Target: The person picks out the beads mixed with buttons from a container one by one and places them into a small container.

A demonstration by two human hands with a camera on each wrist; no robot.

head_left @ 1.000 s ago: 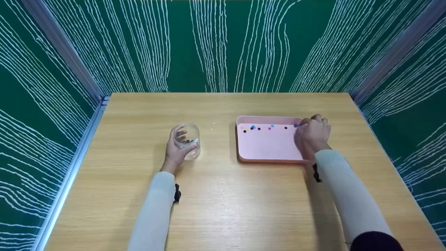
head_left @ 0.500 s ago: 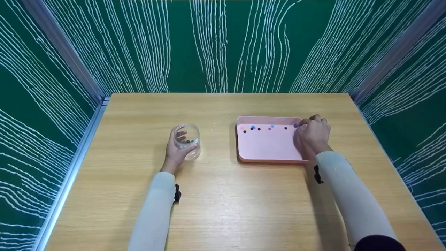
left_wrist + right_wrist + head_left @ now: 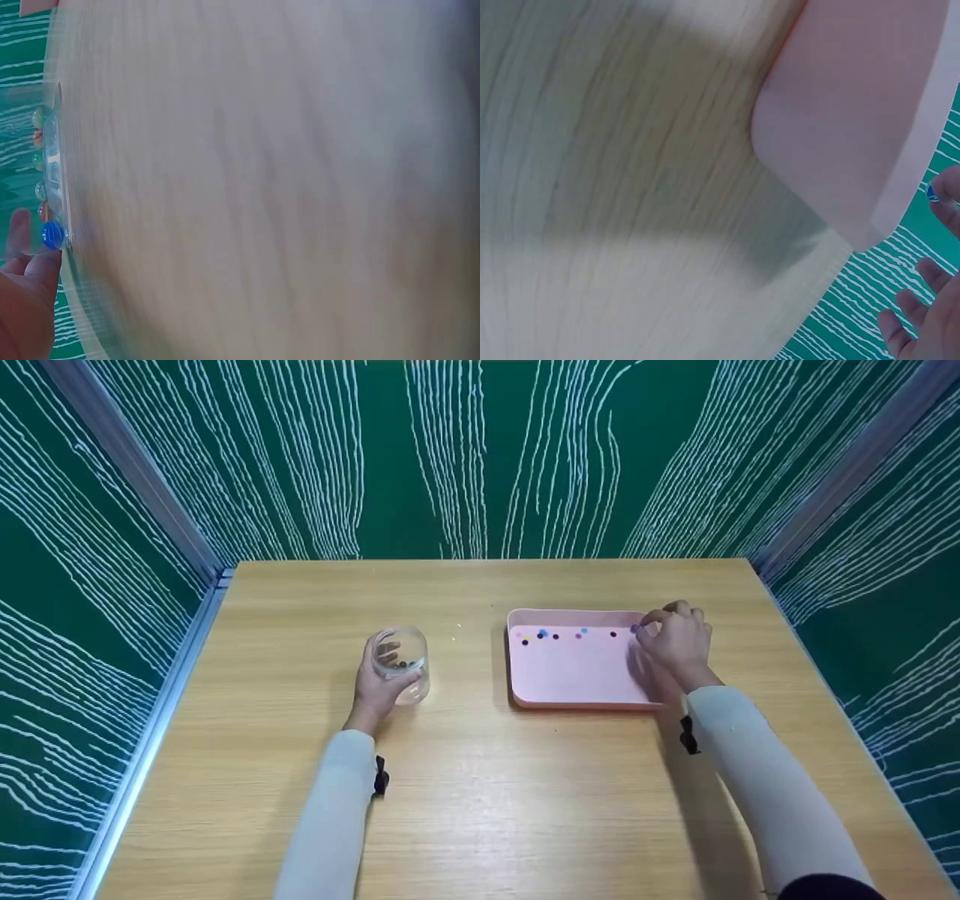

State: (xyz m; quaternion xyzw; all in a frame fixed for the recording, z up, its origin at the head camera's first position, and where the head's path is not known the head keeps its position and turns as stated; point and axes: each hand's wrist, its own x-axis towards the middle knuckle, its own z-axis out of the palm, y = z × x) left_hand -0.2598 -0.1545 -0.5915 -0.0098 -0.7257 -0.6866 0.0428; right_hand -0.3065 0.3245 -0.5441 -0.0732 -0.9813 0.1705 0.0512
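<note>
My left hand (image 3: 382, 682) grips a clear glass cup (image 3: 412, 690) standing on the table, fingers round its far side and thumb in front. Several marbles lie at its bottom; the left wrist view shows a blue marble (image 3: 52, 235) among clear, green and orange ones. My right hand (image 3: 679, 641) is over the right end of a pink tray (image 3: 577, 679). Between its thumb and forefinger it pinches a blue and white marble (image 3: 931, 193), and the other fingers are spread loosely. Small coloured balls (image 3: 556, 637), dark, blue, yellow and pink, lie along the tray's far side.
The wooden table (image 3: 465, 780) reaches back to a green wall (image 3: 517, 457) with white wavy lines, and similar walls stand left and right. Tiny white specks (image 3: 455, 631) lie between cup and tray.
My right hand has lifted slightly from the tray's far right corner, with the marble now showing at its fingertips. The left hand and the cup stay in place.
</note>
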